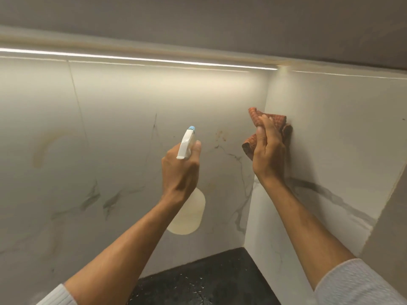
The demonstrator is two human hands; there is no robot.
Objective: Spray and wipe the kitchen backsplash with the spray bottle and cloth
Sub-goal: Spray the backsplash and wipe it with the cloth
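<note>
Wiping in the corner of the backsplash now, and the way to do it well is flat, even pressure with overlapping strokes off the corner seam, then across to the brownish smear left of it. The right hand is spread nearly flat, pressing the orange cloth onto the side panel just right of the corner. The left hand is wrapped tight round the spray bottle, nozzle aimed at the wall left of the corner, above the dark surface
</note>
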